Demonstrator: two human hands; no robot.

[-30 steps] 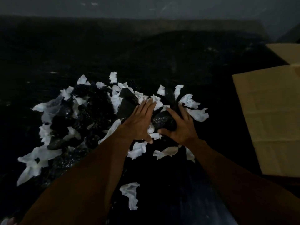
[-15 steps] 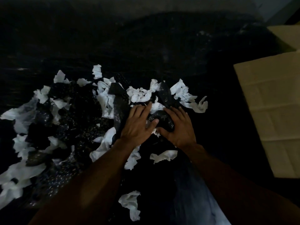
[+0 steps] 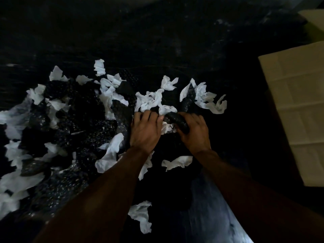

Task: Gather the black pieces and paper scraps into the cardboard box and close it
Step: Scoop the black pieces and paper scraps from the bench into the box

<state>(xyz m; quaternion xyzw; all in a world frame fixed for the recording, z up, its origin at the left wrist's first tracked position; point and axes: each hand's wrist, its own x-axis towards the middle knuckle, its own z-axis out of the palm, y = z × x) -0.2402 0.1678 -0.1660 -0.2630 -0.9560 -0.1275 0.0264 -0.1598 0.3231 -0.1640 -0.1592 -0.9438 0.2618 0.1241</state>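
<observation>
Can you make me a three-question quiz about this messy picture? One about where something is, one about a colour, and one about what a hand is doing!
1. Where is the cardboard box?
A) on the left
B) on the right
C) under the hands

2. What colour are the paper scraps?
A) red
B) green
C) white

3. What is the right hand doing?
A) gripping a black piece
B) lying flat on the box
C) waving in the air

Answers:
1 B, it sits at the picture's right edge.
2 C, they all look white.
3 A, its fingers curl round the black piece.
</observation>
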